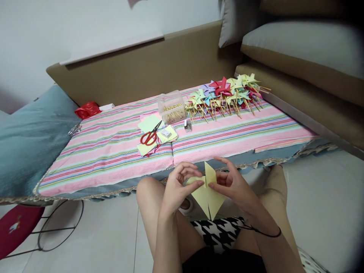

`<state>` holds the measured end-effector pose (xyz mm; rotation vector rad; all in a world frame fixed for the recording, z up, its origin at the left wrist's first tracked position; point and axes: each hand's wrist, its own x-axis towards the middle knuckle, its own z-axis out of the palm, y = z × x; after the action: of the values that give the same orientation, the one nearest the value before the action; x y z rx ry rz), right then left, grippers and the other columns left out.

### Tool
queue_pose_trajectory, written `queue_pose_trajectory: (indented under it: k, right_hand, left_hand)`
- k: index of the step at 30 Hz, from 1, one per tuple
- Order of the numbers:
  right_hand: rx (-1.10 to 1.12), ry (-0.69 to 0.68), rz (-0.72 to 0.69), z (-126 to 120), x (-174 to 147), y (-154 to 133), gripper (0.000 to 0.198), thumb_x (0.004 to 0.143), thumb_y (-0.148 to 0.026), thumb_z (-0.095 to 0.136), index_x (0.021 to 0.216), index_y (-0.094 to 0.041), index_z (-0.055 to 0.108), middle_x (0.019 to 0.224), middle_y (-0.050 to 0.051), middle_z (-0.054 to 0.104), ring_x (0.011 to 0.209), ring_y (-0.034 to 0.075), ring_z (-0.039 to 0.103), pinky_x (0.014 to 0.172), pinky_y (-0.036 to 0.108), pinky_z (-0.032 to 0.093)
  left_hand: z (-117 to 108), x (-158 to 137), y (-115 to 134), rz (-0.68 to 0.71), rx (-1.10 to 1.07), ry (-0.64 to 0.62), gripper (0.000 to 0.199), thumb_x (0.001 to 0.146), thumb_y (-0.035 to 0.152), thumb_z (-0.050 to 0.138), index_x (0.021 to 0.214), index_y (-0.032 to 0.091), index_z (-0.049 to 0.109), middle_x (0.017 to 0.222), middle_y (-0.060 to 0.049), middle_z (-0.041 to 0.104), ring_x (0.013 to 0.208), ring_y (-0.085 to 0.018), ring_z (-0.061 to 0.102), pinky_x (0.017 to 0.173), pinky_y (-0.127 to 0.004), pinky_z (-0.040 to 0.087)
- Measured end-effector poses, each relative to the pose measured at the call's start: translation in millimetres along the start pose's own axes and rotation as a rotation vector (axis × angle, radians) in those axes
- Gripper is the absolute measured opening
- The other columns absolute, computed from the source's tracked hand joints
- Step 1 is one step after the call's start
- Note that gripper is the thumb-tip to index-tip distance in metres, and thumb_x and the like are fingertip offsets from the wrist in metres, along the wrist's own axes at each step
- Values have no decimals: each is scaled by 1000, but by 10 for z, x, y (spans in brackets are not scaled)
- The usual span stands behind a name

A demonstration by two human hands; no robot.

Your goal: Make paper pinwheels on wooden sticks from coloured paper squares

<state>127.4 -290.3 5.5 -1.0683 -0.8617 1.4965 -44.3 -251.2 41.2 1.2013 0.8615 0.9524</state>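
Observation:
Both my hands hold a cut square of pale yellow paper (208, 197) above my lap, in front of the striped cushion. My left hand (178, 185) pinches a folded corner toward the paper's centre with thumb and forefinger. My right hand (231, 182) pinches the centre from the other side, with one paper flap standing upright between the hands. A slit shows at the paper's lower corner.
On the striped cloth (113, 151) lie red scissors (149, 136) on a stack of coloured paper squares (155, 132), a clear box of wooden sticks (171, 107), a small stapler (187, 126) and a row of finished pinwheels (227, 94). A red bag (87, 110) lies at the back left.

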Motion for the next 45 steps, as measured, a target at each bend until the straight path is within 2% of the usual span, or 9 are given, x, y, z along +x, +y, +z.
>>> queue_pose_trajectory:
  k: [5,9,16,24,34,40,45]
  right_hand:
    - [13,13,3,18,-2,-10,77,68,-29,78,129,-27,32,74,-3,67,66,17,63,61,27,47]
    - [9,23,-6,24,-12,-23,76,68,-28,77,129,-27,32,76,-2,68,67,16,64,62,27,48]
    - [-29,30,-38,-3,-7,9,75,70,-29,75,130,-27,31,76,-3,68,67,17,64,62,28,49]
    - [-45,104,-62,41,-2,-5,76,68,-27,76,129,-26,31,70,-6,66,62,14,61,60,25,47]
    - [-5,123,-48,33,0,7,76,68,-29,78,129,-27,33,75,-1,71,66,16,65,63,27,50]
    - [49,103,0,16,11,23,78,65,-28,81,126,-28,33,75,0,73,64,17,66,59,26,51]
    - [55,118,13,9,12,20,79,63,-28,82,126,-28,34,75,0,73,64,17,67,59,26,51]
  left_hand:
    - [29,10,-30,-29,33,-12,35,65,18,78,95,20,60,96,-5,64,92,-18,61,79,-27,48]
    - [13,26,-19,-23,134,-77,19,69,21,75,86,19,68,100,-8,64,96,-20,61,82,-30,48]
    - [0,87,-44,59,260,-60,10,69,20,75,79,20,73,91,-8,68,90,-21,62,81,-32,47]
    - [1,132,-69,157,387,-52,12,68,19,75,79,21,75,89,-8,70,89,-22,63,82,-33,47]
    - [17,145,-66,112,389,-22,13,66,19,76,79,20,73,87,-8,69,86,-22,63,76,-31,48]
    - [22,124,-64,53,400,-10,19,65,21,78,82,18,71,86,-5,68,78,-19,63,66,-26,47]
    - [24,120,-56,40,407,0,18,64,20,77,80,18,70,85,-5,68,79,-18,63,66,-26,47]
